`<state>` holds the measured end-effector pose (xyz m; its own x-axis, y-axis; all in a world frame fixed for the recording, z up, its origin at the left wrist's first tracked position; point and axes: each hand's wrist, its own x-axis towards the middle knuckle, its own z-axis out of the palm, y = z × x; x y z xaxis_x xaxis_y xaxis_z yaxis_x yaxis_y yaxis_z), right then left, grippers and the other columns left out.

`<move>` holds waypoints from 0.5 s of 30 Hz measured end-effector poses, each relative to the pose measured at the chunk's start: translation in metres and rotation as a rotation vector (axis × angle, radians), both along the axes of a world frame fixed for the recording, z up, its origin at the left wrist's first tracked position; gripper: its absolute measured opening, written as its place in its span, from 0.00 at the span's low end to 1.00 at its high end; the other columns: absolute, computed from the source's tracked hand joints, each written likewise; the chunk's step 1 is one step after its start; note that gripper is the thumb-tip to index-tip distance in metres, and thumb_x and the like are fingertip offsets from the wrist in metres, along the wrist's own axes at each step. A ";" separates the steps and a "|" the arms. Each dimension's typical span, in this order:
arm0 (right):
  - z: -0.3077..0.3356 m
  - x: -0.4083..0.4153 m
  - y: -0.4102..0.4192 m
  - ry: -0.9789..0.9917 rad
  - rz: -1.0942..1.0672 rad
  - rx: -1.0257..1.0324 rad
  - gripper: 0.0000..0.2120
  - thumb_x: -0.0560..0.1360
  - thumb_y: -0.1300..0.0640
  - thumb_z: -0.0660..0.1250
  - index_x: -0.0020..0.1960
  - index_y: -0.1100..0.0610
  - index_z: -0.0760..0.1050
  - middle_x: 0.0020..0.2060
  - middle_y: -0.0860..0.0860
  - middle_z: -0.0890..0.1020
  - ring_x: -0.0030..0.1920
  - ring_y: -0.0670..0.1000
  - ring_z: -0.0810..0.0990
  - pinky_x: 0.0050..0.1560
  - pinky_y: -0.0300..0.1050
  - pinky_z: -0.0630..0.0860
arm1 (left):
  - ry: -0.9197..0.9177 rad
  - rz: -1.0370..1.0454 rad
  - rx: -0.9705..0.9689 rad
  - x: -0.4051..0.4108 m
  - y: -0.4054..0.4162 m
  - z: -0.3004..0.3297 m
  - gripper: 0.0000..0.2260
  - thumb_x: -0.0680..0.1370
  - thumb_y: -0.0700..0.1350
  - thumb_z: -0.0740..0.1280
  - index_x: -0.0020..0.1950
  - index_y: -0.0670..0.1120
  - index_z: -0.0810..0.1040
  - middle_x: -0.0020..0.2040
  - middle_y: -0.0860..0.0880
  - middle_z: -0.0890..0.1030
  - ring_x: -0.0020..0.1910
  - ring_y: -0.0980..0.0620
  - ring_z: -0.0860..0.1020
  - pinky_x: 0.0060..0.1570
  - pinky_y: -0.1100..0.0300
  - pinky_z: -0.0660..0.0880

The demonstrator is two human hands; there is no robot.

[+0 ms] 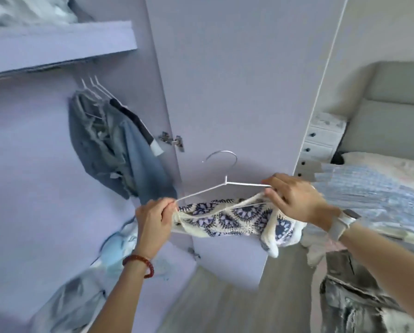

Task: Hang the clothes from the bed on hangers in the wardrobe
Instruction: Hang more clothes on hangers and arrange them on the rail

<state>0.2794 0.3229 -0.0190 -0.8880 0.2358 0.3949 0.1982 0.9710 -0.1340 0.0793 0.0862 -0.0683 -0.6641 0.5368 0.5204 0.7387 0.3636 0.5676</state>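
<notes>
my left grip [153,218] pinches white hanger [225,182] end and crochet top [237,217] | right grip [295,200] pinches other end | top held at wardrobe door [225,80] | no writing legible

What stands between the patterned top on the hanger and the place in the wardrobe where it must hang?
Nothing visible blocks the way. Both hands hold the white hanger with the patterned top beside the open wardrobe door. The hung denim clothes fill the right end under the shelf.

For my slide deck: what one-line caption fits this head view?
Both hands, left hand and right hand, fit a patterned crochet top onto a white hanger before the open wardrobe.
</notes>
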 end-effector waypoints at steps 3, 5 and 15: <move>-0.006 -0.043 -0.024 0.000 0.093 -0.072 0.20 0.80 0.47 0.50 0.63 0.56 0.71 0.54 0.52 0.79 0.53 0.52 0.78 0.52 0.41 0.70 | 0.022 0.199 0.011 -0.028 -0.050 0.006 0.10 0.73 0.40 0.59 0.38 0.41 0.80 0.36 0.45 0.82 0.39 0.42 0.77 0.48 0.46 0.70; -0.010 -0.069 -0.037 -0.019 0.139 -0.114 0.18 0.79 0.51 0.53 0.65 0.57 0.69 0.57 0.53 0.78 0.54 0.52 0.77 0.53 0.41 0.69 | 0.018 0.311 0.006 -0.047 -0.080 0.010 0.13 0.73 0.43 0.57 0.39 0.42 0.80 0.38 0.45 0.82 0.42 0.41 0.75 0.51 0.49 0.64; -0.009 -0.186 -0.098 0.002 0.367 -0.154 0.10 0.79 0.54 0.58 0.54 0.59 0.73 0.46 0.54 0.80 0.46 0.57 0.79 0.43 0.43 0.67 | -0.066 0.735 0.089 -0.101 -0.162 0.012 0.09 0.77 0.38 0.62 0.41 0.45 0.80 0.47 0.45 0.79 0.55 0.42 0.71 0.68 0.47 0.50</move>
<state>0.0935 0.2248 -0.0282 -0.9237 -0.0404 0.3810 -0.1584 0.9457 -0.2839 -0.0221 -0.0753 -0.0564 -0.8673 -0.1004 0.4875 0.2858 0.7014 0.6529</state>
